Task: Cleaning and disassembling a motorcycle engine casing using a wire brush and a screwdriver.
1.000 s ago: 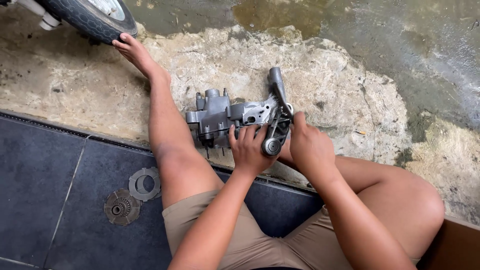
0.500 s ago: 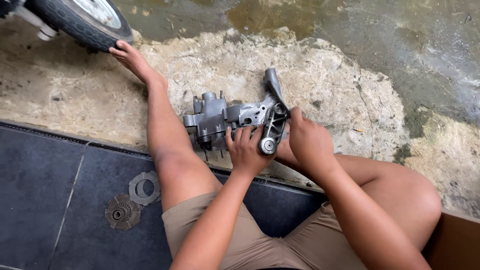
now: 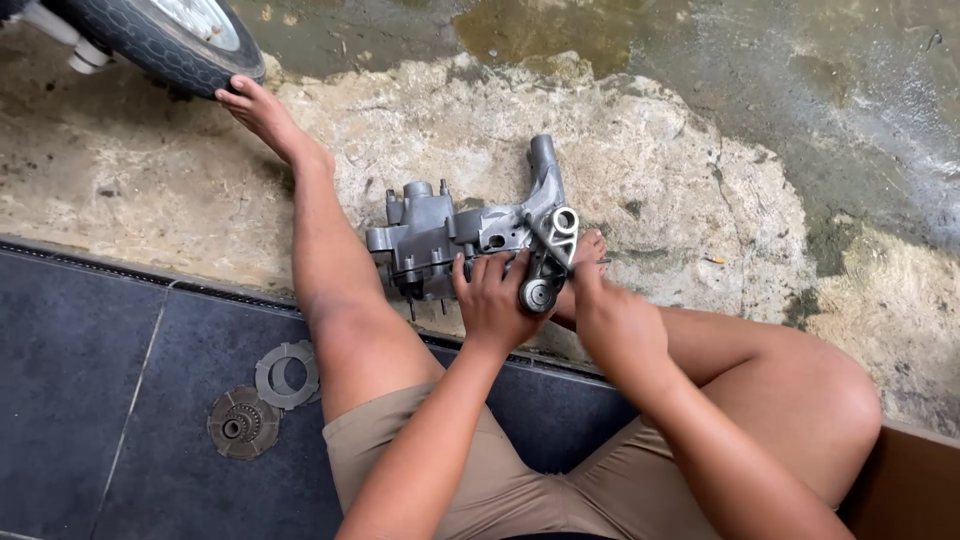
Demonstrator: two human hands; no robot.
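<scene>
Head view: a seated person braces a grey cast-metal engine casing (image 3: 470, 240) on rough concrete between their legs. The left hand (image 3: 495, 300) grips its near edge, steadying it. The right hand (image 3: 610, 315) is closed around a thin tool at the casing's right side; two clutch discs (image 3: 265, 400) lie on dark tiles, near left.

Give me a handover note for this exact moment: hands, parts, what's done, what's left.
Left hand: gripping the grey metal engine casing from the near side, steadying it on the rough concrete.
Right hand: at the casing's right end by the round bearing; whether it holds a small tool cannot be told.
Off to the left on the dark tiles: a flat ring plate and a round toothed hub, side by side.
Done: those two pieces lie apart from the casing.
Left: the work at the casing's right end is under way.
</scene>
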